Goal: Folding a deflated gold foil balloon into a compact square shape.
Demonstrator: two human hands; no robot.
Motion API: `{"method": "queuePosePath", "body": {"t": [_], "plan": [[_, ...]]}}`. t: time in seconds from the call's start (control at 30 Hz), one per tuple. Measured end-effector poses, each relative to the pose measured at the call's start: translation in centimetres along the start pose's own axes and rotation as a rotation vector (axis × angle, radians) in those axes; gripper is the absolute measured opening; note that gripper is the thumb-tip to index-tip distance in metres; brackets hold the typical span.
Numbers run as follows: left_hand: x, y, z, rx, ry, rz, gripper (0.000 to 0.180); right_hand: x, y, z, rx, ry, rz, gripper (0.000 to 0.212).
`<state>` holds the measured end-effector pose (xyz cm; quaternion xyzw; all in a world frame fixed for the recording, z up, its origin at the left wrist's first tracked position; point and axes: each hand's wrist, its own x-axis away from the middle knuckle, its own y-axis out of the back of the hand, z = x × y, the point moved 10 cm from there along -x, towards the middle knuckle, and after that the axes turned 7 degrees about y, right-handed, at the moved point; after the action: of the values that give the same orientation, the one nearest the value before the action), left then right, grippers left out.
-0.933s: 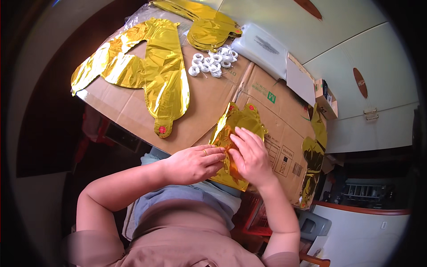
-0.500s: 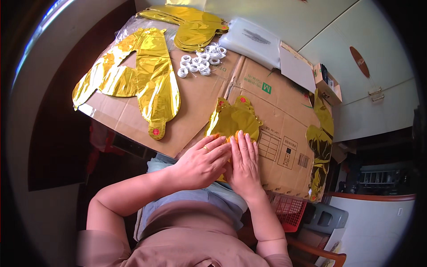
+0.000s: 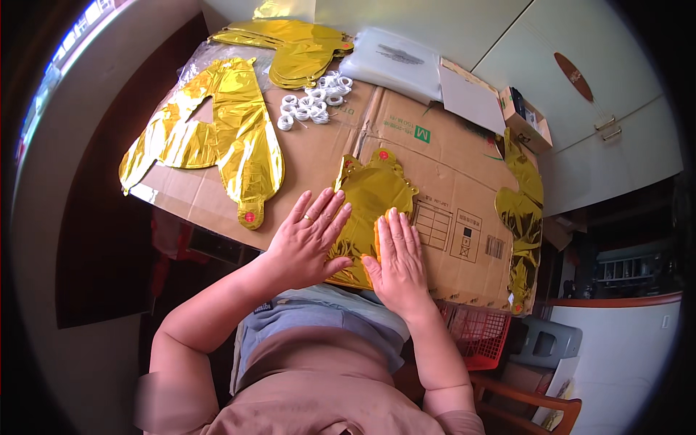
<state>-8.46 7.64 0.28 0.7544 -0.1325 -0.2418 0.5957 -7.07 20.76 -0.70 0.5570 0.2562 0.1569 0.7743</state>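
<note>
A flat, deflated gold foil balloon [image 3: 373, 190] lies folded on the cardboard in front of me, with red round marks on its far tabs. My left hand [image 3: 308, 235] is spread out at the balloon's left edge, fingers apart and pointing away from me. On the balloon's right side my right hand [image 3: 399, 264] rests flat, its fingers stretched out close together and its thumb apart. Orange shows along that hand's fingers on the shiny foil. Neither hand grips anything. Part of the near foil is hidden under the hands.
Flat cardboard [image 3: 319, 163] covers the table. A larger gold foil balloon [image 3: 243, 138] lies left, another [image 3: 523, 217] along the right edge. At the back are stacked gold balloons [image 3: 304, 54], white string coils [image 3: 312, 105], clear plastic bags [image 3: 395, 65] and a small box [image 3: 525, 119].
My hands, close together half a second ago, have parted. The left has moved left and its fingers have spread. More of the folded balloon shows between them. The view has shifted slightly.
</note>
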Motion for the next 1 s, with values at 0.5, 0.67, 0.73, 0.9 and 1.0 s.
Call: {"method": "queuePosePath", "body": {"t": [0.5,0.67,0.73,0.9,1.0], "plan": [[-3.5,1.1,2.7,0.086,-0.085,0.013,0.089,0.6,-0.2,-0.5,0.104,-0.064,0.082,0.078],[-2.4,4.2,3.2,0.231,-0.043,-0.271,0.055,0.7,0.1,-0.4,0.11,-0.032,0.058,0.077],[0.3,5.3,4.2,0.515,0.119,-0.392,0.037,0.8,0.3,-0.5,0.105,-0.015,0.042,0.075],[8.7,2.5,3.4,0.903,0.53,-0.398,0.013,0.7,0.7,-0.1,0.048,0.035,0.029,0.07],[10.7,-4.3,3.0,1.3,0.816,0.012,0.032,0.6,1.6,0.4,-0.077,0.11,-0.011,0.064]]}}
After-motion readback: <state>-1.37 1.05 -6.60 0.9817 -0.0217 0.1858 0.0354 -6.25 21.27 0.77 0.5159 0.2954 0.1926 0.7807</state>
